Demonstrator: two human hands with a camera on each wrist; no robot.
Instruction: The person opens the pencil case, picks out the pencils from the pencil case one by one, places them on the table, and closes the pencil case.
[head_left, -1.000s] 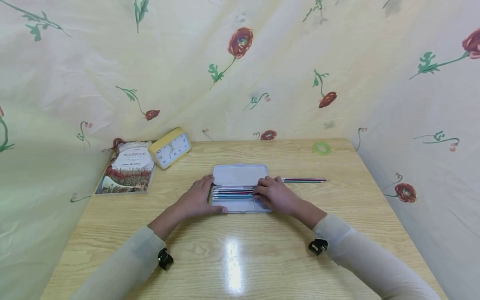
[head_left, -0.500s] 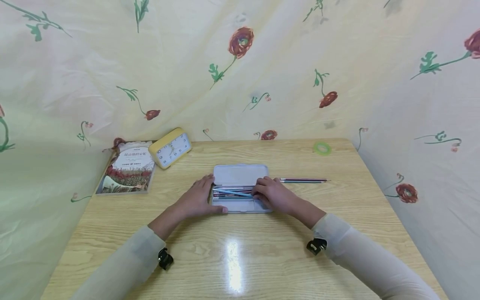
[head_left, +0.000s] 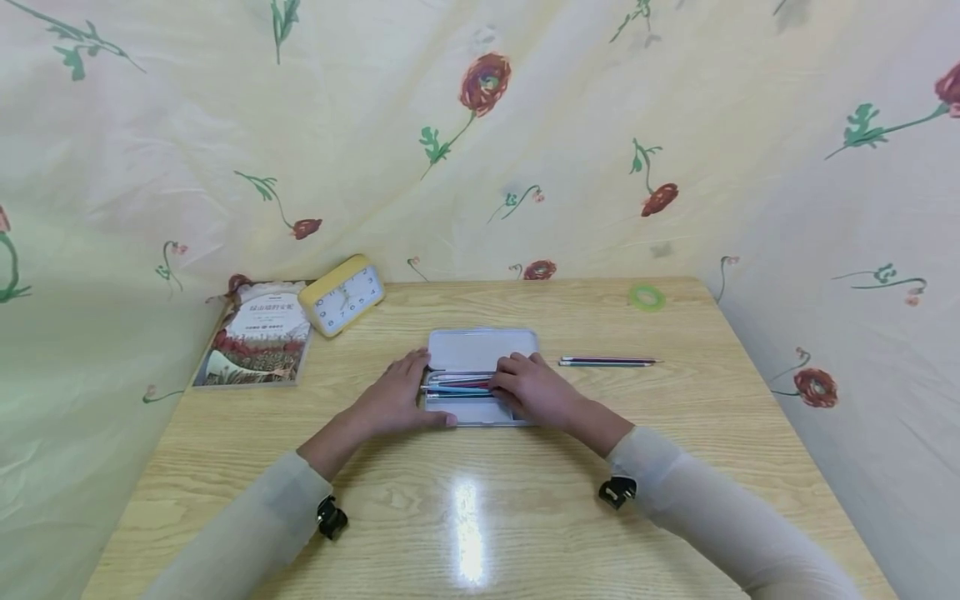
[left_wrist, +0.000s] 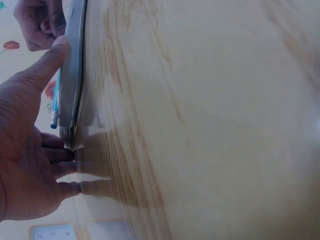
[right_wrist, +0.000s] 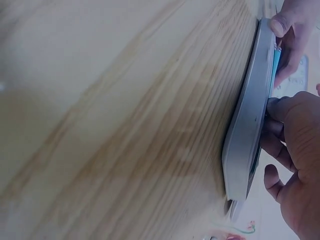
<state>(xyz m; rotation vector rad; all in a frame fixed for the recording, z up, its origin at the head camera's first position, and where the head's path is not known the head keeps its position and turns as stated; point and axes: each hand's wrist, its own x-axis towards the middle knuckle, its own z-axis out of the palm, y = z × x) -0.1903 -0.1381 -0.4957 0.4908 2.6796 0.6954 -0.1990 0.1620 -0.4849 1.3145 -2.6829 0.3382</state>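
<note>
A white pencil case lies with its lid folded back, several pencils inside. My left hand spans its left end, thumb along the front rim and fingers straight by the back corner. Reaching into the case from the right, my right hand pinches a light-blue pencil with curled fingers. Its eraser end pokes past the case's left wall, as the pencil in the left wrist view shows. Darker pencils lie beside and under it; their right ends are hidden by my right hand.
Two more pencils lie on the wooden table to the right of the case. A yellow alarm clock leans over the corner of a book at the back left. A green tape roll lies at the back right.
My right hand has moved left inside the case. The light-blue pencil came out of its row, tilted, and slid left until its end passed the left wall. My left hand stayed put.
</note>
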